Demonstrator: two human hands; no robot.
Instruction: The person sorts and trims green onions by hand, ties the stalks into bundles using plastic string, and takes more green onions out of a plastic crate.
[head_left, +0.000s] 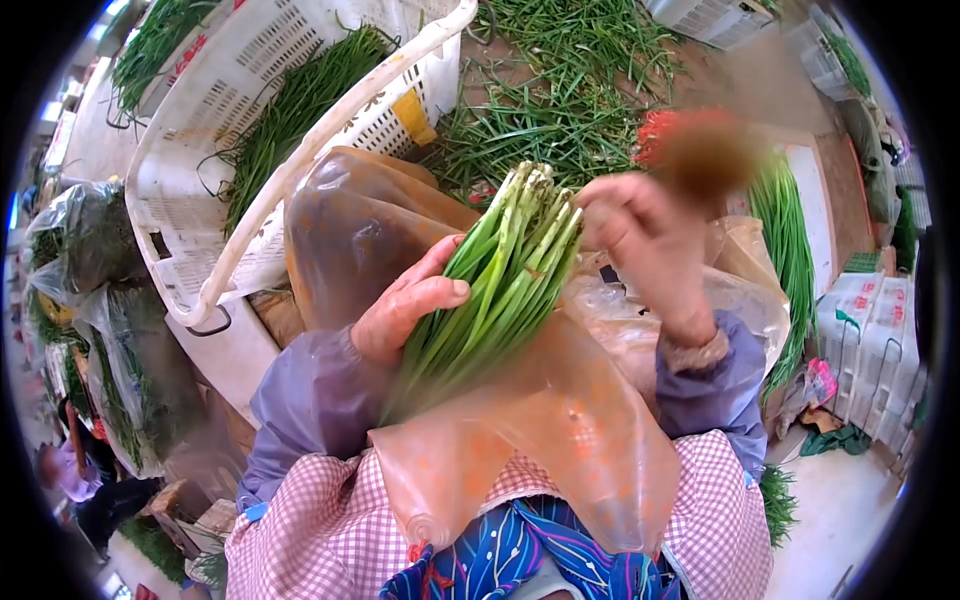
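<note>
A bunch of green garlic chives (pixel 500 265) lies tilted above my lap, its pale stem ends pointing away from me. My left hand (pixel 405 308) is closed around its left side, the thumb across the stalks. At the right of the stem ends is my right hand (pixel 640 238), its fingers curled in a pinch. Whatever those fingertips hold, if anything, cannot be made out. Beneath the bunch, a clear plastic apron (pixel 600 420) covers my lap.
At the left stands a large white plastic basket (pixel 180 180) with more chives (pixel 300 110) inside. Loose green trimmings (pixel 560 70) cover the ground ahead. Long chives (pixel 785 240) lie at the right, near white boxes (pixel 865 320). A brown blur hides part of the upper right. Another person (pixel 75 465) is far left.
</note>
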